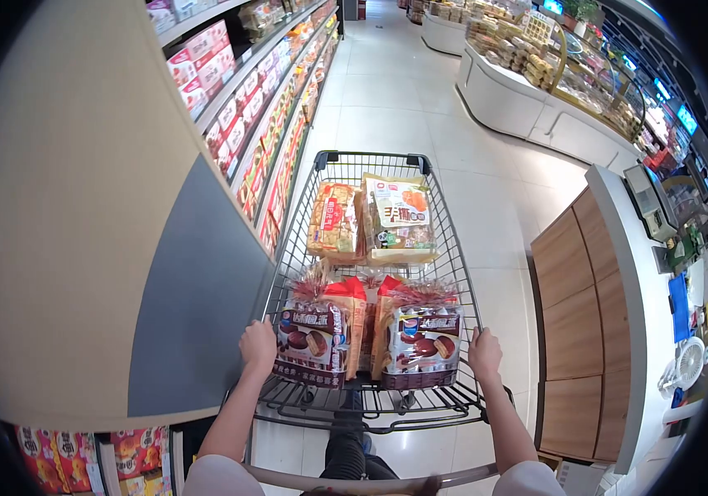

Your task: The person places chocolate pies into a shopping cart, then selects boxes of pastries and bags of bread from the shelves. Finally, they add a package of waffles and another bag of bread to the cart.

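A wire shopping cart point(463, 273) stands in front of me. My left hand point(258, 345) is closed round its left side rim, and my right hand point(485, 354) is closed round the right side rim. Two chocolate pie packs, the left pack point(308, 335) and the right pack point(423, 343), lie nearest me in the cart, with red and orange bags between them. Farther forward in the basket are an orange-and-yellow snack pack point(336, 219) and a pale bag point(398, 213). The cart's handle bar point(288, 479) crosses below, close to my body.
Shelves of boxed goods point(246, 116) line the left, beyond a beige and grey panel point(81, 207). A wood-fronted counter point(581, 322) with a small fan point(689, 362) is at right. Farther off, a curved display counter point(503, 99) borders the tiled aisle point(387, 99).
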{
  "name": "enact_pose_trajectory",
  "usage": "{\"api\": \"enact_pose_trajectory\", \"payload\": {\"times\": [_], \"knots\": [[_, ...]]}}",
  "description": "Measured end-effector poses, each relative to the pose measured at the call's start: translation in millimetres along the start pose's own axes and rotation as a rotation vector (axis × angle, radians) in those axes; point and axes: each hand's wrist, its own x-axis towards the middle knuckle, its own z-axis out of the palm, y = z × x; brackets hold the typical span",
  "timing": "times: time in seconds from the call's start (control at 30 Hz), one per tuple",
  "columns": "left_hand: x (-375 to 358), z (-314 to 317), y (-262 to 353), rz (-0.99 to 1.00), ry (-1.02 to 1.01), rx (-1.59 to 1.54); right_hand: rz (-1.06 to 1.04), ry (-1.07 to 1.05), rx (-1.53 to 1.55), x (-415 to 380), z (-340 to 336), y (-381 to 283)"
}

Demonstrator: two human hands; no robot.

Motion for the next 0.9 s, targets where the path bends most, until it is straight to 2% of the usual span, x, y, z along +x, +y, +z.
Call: {"api": "enact_pose_trajectory", "payload": {"times": [0.17, 0.43, 0.63, 0.9], "knots": [[58.8, 14.2, 36.1, 0.016, -0.018, 0.008, 0.013, -0.035, 0.001, 64.7, 11.6, -22.3], [115.5, 22.8, 123.0, 0.007, -0.016, 0.053, 0.030, -0.009, 0.058, 158.1, 20.7, -13.4], [199.3, 26.3, 170.7, 0.031, -0.015, 0.049, 0.069, -0.025, 0.044, 239.6, 11.7, -58.7], [264.4, 43.5, 227.0, 0.030, -0.022, 0.050, 0.059, -0.063, 0.017, 333.4, 20.8, -75.8]]}}
